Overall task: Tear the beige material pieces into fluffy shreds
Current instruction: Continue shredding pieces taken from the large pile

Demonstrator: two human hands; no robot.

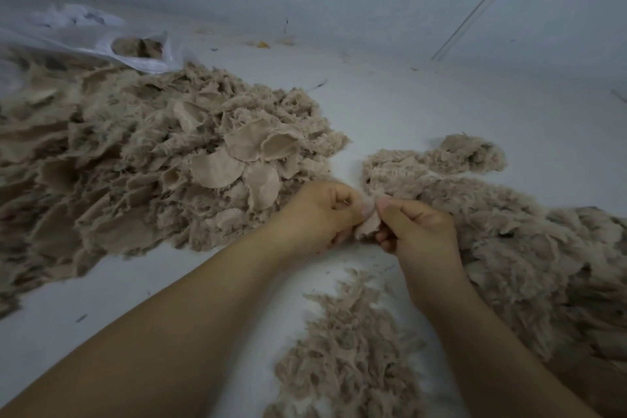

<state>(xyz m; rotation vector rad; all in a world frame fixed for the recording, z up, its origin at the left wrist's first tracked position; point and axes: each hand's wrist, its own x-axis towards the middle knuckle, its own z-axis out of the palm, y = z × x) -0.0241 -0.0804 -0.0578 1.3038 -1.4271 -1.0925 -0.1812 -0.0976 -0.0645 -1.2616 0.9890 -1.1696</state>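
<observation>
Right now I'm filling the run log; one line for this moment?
left hand pinches beige piece | right hand pinches it | tearing

left hand [315, 214]: fingers curled, pinching | right hand [419, 227]: fingers curled, pinching | thumbs nearly meeting

I see one small beige piece [368, 226] pinched upright between both thumbs. Big heap of untorn beige pieces [152, 159] lies left; fluffy shreds [529, 248] piled right, smaller shred pile [346, 349] nearest me.
</observation>
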